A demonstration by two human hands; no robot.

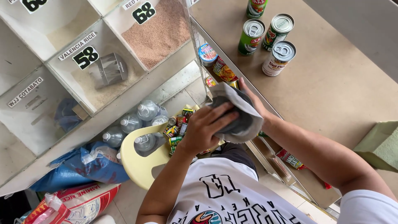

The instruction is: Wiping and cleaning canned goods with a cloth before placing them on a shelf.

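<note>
Both my hands bundle a grey cloth at the surface edge.

Taking the cloth [242, 114] as landmark: the tan surface [331, 83] spreads beyond it, rice bins [95, 70] off to its left, and a yellow chair [141, 164] loaded with bottles [137, 120] below it. Four cans [267, 37] stand upright past it, probably parked within reach. My left hand [205, 126] presses closed over the cloth; my right hand [253, 99] cups it from behind, fingers wrapped in.
</note>
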